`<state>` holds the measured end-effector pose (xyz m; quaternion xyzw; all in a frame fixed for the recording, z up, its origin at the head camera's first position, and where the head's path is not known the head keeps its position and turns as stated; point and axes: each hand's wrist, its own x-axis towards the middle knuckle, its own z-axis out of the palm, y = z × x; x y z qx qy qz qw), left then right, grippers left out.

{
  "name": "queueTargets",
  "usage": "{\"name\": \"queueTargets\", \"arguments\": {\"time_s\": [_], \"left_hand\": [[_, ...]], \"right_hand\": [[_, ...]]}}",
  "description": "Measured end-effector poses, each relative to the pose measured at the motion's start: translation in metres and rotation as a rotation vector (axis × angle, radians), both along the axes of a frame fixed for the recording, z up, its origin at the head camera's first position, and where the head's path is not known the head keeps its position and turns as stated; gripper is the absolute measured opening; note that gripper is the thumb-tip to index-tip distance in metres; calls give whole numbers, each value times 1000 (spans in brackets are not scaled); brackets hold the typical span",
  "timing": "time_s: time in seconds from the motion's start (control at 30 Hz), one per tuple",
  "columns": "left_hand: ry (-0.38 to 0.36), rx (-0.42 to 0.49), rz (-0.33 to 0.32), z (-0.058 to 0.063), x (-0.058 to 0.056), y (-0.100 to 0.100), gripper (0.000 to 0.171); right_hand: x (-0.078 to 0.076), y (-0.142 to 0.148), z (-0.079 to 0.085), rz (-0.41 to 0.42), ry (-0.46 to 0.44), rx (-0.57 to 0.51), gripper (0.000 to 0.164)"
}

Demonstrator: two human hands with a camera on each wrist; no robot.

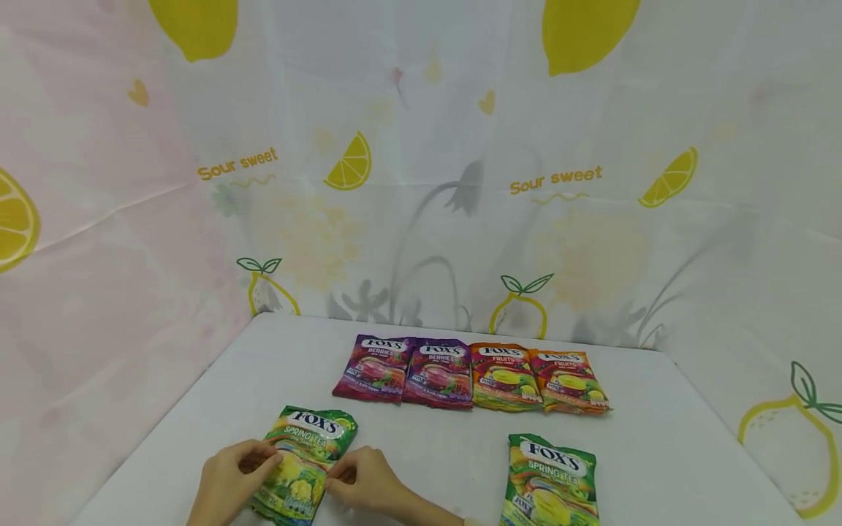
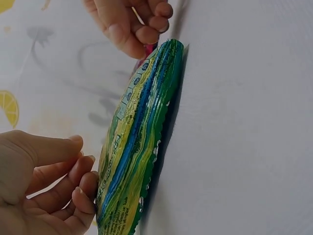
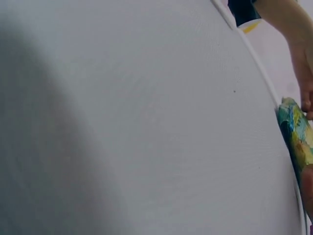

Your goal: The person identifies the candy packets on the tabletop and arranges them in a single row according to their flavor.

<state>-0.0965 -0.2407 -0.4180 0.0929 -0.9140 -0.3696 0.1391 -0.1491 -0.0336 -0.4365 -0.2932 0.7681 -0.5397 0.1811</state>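
A green candy bag (image 1: 304,460) lettered Fox's Spring Tea lies tilted on the table between both hands. My left hand (image 1: 237,475) is at its left edge, and in the left wrist view the loosely bent fingers (image 2: 85,188) rest right at the bag's side, thumb apart from it. At the opposite edge is my right hand (image 1: 368,478), its thumb tip close against the wrapper and its other fingers loosely bent. The right wrist view catches only part of the bag (image 3: 297,129) at its right border.
Two purple Berries bags (image 1: 375,369) and two orange Fruits bags (image 1: 506,376) stand side by side in a row at the back. A second Spring Tea bag (image 1: 551,482) lies at front right. A lemon-print cloth (image 1: 421,219) hangs behind the white table (image 1: 434,446).
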Motion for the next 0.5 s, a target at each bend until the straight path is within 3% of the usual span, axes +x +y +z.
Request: {"name": "queueTargets", "arguments": {"time_s": [0.3, 0.5], "left_hand": [[45, -61, 65, -7, 6, -8, 11], [-1, -61, 98, -9, 7, -17, 18]], "right_hand": [[4, -5, -1, -12, -48, 11, 14], [7, -6, 2, -86, -111, 25, 15]]}}
